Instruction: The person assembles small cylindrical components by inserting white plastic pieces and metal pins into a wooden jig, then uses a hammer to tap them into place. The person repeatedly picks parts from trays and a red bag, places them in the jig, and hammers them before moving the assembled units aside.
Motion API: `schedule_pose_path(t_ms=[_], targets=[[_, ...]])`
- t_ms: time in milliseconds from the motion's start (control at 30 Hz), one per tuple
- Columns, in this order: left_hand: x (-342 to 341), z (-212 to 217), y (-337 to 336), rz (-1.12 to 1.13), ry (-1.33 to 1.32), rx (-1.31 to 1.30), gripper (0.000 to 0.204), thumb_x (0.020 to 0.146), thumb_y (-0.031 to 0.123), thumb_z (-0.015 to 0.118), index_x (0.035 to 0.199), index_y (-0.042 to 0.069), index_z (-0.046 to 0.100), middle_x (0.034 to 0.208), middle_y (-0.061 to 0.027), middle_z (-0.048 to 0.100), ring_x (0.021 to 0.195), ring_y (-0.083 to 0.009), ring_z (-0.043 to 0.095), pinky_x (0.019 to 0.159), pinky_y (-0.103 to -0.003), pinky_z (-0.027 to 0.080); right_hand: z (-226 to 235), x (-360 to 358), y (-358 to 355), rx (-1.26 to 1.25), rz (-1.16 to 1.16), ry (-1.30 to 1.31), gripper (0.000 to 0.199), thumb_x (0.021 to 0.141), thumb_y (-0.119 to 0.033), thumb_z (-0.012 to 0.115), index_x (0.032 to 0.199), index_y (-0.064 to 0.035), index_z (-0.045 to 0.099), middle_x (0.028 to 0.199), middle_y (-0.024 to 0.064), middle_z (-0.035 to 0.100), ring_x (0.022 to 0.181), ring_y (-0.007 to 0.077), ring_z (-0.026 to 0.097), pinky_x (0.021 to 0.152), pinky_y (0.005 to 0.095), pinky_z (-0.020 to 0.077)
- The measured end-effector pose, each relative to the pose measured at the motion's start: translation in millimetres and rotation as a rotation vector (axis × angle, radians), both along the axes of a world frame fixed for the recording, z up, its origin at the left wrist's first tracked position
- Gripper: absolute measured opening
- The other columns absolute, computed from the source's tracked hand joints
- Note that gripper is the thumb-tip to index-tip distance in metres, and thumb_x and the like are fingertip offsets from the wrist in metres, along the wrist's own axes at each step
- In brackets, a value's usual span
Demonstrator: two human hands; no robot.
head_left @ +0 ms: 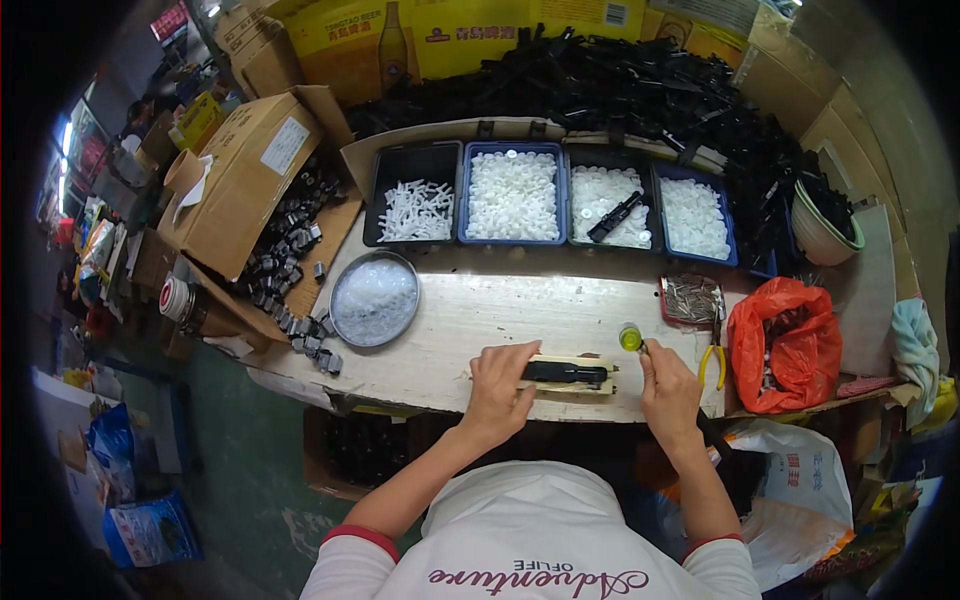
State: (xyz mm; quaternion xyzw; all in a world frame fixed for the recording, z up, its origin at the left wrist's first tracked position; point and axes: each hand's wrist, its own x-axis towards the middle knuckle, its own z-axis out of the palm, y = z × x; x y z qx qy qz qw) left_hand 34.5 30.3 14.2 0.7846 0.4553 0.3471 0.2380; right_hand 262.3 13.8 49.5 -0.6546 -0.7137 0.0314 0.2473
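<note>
- Pressing down with curled fingers, your left hand [500,385] steadies the black part [563,373] lying on a pale wooden jig [572,377] at the near edge of the workbench [470,320].
- Your right hand [668,388] sits just right of the jig, closed around a thin tool [643,349] whose tip is at a small yellow-green bottle [629,338].
- Yellow-handled pliers [713,360] lie right of that hand, beside an orange bag [785,345].
- Four trays of white parts [512,195] line the far side; a round metal dish [374,298] stands to the left.
</note>
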Motion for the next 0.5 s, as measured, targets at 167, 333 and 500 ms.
schedule_pose_path(t_ms=[167,333,500], targets=[[31.9,-4.9,14.9,-0.204,0.127,0.16,0.049,0.067,0.002,0.064,0.114,0.004,0.049,0.098,-0.0097,0.053,0.091,-0.0266,0.047,0.08,-0.036,0.033,-43.4,26.3,0.9,0.037,-0.075,-0.043,0.034,0.065,0.006,0.051,0.098,0.0008,0.055,0.09,0.0136,0.053,0.082,0.0287,0.051,0.068,0.0375,0.0434],[26.4,-2.5,27.8,-0.203,-0.046,0.058,0.041,0.074,0.0,0.06,0.114,0.0,0.05,0.095,-0.0122,0.055,0.087,-0.0272,0.054,0.074,-0.035,0.044,-36.3,59.7,5.5,0.137,-0.218,-0.131,0.024,0.072,-0.008,0.058,0.094,0.0002,0.052,0.097,0.0153,0.05,0.087,0.0311,0.047,0.073,0.0411,0.0396],[11.7,22.8,42.1,-0.036,-1.149,-0.87,0.035,0.084,0.001,0.045,0.119,0.0,0.042,0.1,-0.017,0.054,0.088,-0.0278,0.059,0.074,-0.038,0.052,-51.8,92.3,-2.7,-0.01,-0.465,-0.356,0.024,0.074,-0.019,0.059,0.085,-0.0007,0.049,0.092,0.0158,0.047,0.088,0.0323,0.045,0.074,0.0427,0.0386]])
